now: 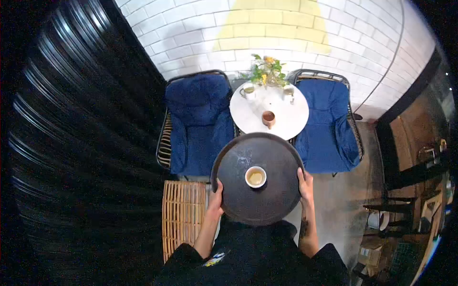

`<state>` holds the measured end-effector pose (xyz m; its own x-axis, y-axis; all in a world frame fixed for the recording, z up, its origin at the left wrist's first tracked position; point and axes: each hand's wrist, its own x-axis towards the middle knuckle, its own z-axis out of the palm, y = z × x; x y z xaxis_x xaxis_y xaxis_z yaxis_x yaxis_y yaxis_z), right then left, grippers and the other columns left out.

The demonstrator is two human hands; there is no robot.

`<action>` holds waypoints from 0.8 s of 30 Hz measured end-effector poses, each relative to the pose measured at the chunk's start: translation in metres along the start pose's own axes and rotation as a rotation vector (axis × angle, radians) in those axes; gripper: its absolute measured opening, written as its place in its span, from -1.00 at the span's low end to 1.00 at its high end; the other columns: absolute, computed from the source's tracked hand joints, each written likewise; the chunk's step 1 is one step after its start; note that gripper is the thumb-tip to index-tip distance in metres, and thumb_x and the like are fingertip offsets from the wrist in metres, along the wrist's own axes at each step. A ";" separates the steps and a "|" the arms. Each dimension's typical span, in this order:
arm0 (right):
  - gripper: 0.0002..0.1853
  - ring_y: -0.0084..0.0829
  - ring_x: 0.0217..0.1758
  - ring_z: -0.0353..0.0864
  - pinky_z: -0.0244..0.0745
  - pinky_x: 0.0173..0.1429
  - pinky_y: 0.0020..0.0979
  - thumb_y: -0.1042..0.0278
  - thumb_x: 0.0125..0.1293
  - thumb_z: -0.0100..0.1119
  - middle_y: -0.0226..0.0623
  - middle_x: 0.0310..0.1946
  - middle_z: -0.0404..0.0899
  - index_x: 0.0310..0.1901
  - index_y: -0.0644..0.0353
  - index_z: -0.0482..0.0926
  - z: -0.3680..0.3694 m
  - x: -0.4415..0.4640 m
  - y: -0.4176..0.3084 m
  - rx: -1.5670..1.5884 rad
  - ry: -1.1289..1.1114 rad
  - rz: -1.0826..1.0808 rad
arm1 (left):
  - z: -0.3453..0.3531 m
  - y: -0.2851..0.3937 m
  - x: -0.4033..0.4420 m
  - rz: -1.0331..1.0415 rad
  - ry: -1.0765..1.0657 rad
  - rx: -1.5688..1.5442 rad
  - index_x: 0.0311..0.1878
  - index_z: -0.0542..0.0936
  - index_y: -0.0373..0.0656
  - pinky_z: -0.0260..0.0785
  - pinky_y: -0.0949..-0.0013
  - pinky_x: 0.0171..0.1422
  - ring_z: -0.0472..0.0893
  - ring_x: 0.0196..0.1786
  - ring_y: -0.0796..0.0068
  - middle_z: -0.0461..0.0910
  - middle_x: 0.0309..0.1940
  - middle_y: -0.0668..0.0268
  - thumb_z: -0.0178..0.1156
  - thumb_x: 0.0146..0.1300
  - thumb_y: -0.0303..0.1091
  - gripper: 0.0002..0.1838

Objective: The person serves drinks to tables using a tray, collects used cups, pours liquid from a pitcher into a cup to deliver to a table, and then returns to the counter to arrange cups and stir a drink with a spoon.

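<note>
A round dark tray (238, 200) is held level in front of my body. My left hand (216, 198) grips its left rim, and my right hand (305, 184) grips its right rim, thumbs on top. Near the tray's middle stands a small white cup (256, 177) with a yellowish drink in it. Just beyond the tray is a round white table (243, 117). On it are a brown cup (268, 118), a whitish cup (248, 90) at the left, another light cup (288, 92) at the right and a plant with yellow flowers (268, 71).
Blue cushioned chairs stand left (198, 138) and right (324, 128) of the table. A slatted wicker bench (183, 214) is at my lower left. Dark curtain (95, 143) fills the left side. White brick wall (191, 28) rises behind. Wooden furniture (429, 209) is at the right.
</note>
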<state>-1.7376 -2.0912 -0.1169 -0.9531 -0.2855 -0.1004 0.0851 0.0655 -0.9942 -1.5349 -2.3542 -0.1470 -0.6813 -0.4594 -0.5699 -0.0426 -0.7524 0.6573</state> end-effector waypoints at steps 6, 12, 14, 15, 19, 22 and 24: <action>-0.46 -0.57 -0.28 0.49 0.44 -0.15 -0.46 0.00 0.49 -0.19 -0.35 -0.26 0.59 -0.08 0.42 0.56 0.014 0.099 0.021 0.068 -0.109 0.302 | 0.031 0.017 0.036 -0.059 0.148 -0.046 0.38 0.13 -0.24 0.35 0.01 0.26 0.36 0.28 0.09 0.28 0.29 0.02 0.02 0.26 0.24 -0.15; -0.35 -0.48 -0.13 0.56 0.45 0.01 -0.43 -0.07 0.52 -0.43 -0.26 -0.12 0.61 0.05 0.42 0.49 0.055 0.168 0.016 0.419 -0.260 0.344 | 0.016 0.017 0.112 -0.013 0.164 -0.147 0.39 0.08 -0.31 0.33 0.03 0.29 0.37 0.29 0.09 0.27 0.30 0.00 -0.06 0.23 0.34 -0.06; -0.35 -0.50 -0.12 0.56 0.45 0.01 -0.45 -0.07 0.52 -0.43 -0.26 -0.11 0.61 0.04 0.42 0.49 0.067 0.193 0.015 0.358 -0.289 0.309 | 0.012 0.016 0.139 -0.024 0.195 -0.163 0.38 0.09 -0.30 0.34 0.03 0.28 0.37 0.28 0.10 0.28 0.30 0.02 -0.06 0.24 0.33 -0.07; -0.35 -0.51 -0.12 0.56 0.45 0.01 -0.47 -0.07 0.52 -0.43 -0.26 -0.11 0.60 0.04 0.42 0.50 0.072 0.207 0.014 0.305 -0.324 0.262 | 0.013 0.020 0.154 -0.023 0.220 -0.176 0.38 0.10 -0.29 0.34 0.04 0.28 0.38 0.27 0.10 0.28 0.29 0.04 -0.06 0.24 0.32 -0.09; -0.52 -0.22 0.05 0.50 0.41 0.11 -0.25 0.08 0.41 -0.07 -0.12 -0.05 0.57 0.16 0.32 0.41 0.078 0.270 0.097 -0.259 -0.215 0.108 | 0.040 0.053 0.178 0.034 0.170 -0.175 0.38 0.12 -0.23 0.35 0.05 0.27 0.39 0.26 0.13 0.29 0.30 0.08 -0.02 0.26 0.28 -0.14; -0.40 -0.02 0.02 0.48 0.39 0.10 -0.21 0.21 0.30 0.07 0.17 0.04 0.38 0.33 0.21 0.20 0.097 0.291 0.113 -0.565 -0.161 0.061 | 0.040 0.071 0.204 -0.018 0.233 -0.190 0.38 0.14 -0.18 0.36 0.06 0.26 0.40 0.26 0.14 0.29 0.30 0.12 0.01 0.27 0.23 -0.19; -0.35 0.05 0.03 0.45 0.38 0.11 -0.18 0.23 0.30 0.06 0.28 0.09 0.30 0.38 0.17 0.11 0.109 0.300 0.124 -0.680 -0.139 -0.015 | 0.041 0.081 0.219 0.029 0.305 -0.151 0.38 0.15 -0.17 0.37 0.06 0.24 0.41 0.24 0.14 0.31 0.28 0.12 0.04 0.28 0.20 -0.21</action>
<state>-1.9811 -2.2726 -0.2744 -0.9028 -0.4080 -0.1359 -0.1722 0.6325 -0.7552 -1.7177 -2.4966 -0.1985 -0.4294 -0.5845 -0.6885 0.0981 -0.7880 0.6078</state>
